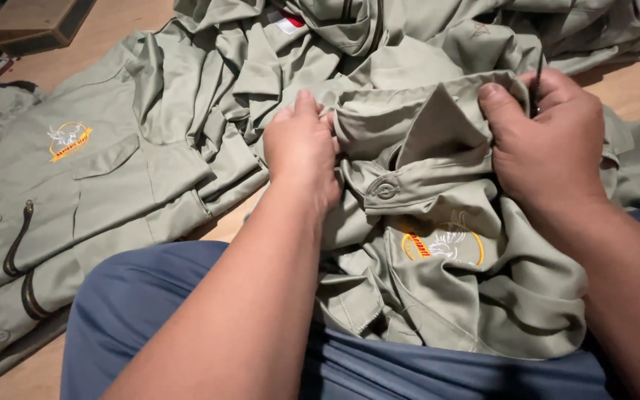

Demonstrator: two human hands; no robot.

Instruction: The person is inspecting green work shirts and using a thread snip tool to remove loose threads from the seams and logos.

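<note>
A pale green shirt [438, 296] with an embroidered yellow badge [442, 244] and a button [386, 191] lies bunched in my lap. My left hand [301, 152] presses on a fold of it near the collar. My right hand [546, 144] pinches the upper edge of the fabric with the thumb on top, and a thin dark tool [538, 81] sticks up between its fingers.
A flat shirt of the same colour [75, 192] with a badge lies at the left on the wooden floor [112, 26]. More such shirts [379, 37] are piled at the back. My legs in blue trousers [157, 304] fill the foreground. A wooden box [35, 22] stands top left.
</note>
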